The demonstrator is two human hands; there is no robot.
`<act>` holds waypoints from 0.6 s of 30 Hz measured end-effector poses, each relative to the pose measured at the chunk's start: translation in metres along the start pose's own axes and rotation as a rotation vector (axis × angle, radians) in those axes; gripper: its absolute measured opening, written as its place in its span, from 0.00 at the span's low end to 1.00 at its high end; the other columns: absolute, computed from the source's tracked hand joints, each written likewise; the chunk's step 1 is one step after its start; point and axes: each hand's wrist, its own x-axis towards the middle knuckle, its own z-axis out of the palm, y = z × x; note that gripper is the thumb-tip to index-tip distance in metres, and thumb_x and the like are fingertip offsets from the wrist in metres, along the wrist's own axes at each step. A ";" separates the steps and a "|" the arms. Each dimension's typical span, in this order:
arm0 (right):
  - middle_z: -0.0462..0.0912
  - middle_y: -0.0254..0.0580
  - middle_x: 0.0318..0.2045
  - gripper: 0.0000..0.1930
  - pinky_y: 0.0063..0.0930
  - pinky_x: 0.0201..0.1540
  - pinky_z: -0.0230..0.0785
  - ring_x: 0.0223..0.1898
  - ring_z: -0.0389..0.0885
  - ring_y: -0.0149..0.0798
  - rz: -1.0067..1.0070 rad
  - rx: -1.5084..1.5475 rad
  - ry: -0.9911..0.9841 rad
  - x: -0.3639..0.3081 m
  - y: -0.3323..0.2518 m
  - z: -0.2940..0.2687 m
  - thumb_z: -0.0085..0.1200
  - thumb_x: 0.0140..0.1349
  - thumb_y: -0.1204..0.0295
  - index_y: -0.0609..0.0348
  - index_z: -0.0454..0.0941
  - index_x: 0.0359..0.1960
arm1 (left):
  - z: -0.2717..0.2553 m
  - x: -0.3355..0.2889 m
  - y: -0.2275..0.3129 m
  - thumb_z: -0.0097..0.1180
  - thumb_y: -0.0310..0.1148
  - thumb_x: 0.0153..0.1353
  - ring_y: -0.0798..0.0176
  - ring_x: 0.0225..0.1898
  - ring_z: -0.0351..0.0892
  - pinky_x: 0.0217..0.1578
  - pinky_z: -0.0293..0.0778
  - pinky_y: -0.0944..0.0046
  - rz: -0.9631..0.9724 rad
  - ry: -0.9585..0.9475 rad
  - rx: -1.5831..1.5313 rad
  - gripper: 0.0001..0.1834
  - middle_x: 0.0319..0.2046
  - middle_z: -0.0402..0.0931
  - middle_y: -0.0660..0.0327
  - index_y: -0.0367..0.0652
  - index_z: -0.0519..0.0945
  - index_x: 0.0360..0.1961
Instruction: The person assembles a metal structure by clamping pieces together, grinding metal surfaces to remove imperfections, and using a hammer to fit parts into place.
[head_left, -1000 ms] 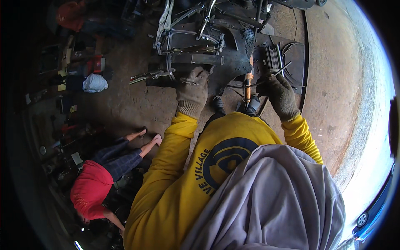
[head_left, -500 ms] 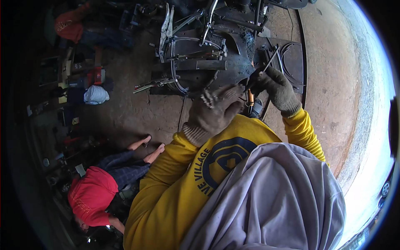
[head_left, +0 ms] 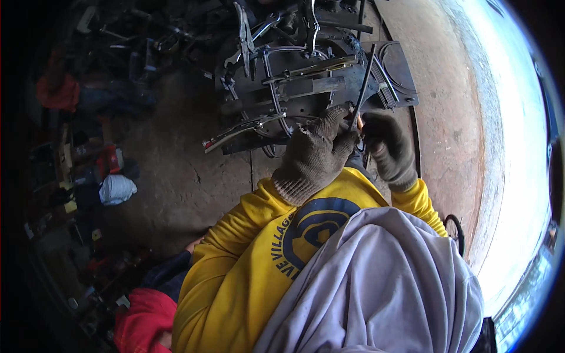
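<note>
Left hand (head_left: 315, 156) has joined right hand (head_left: 385, 147) (both hands gloved) on rod (head_left: 364, 82)

Blown-out right rim, dim left, fisheye bending

Metal frame (head_left: 294, 82) crowds ahead of hands; bare floor (head_left: 176, 170) open left.

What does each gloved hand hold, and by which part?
Both hands, left and right, meet at the lower end of a thin dark rod. Which one grips it cannot be told.
</note>
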 end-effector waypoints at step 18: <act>0.84 0.47 0.39 0.10 0.30 0.44 0.77 0.39 0.85 0.40 -0.002 -0.454 0.188 0.076 0.012 -0.019 0.56 0.66 0.73 0.58 0.83 0.47 | -0.073 -0.035 -0.028 0.67 0.33 0.59 0.51 0.33 0.85 0.36 0.78 0.56 0.326 -0.107 -0.028 0.19 0.36 0.85 0.57 0.41 0.78 0.50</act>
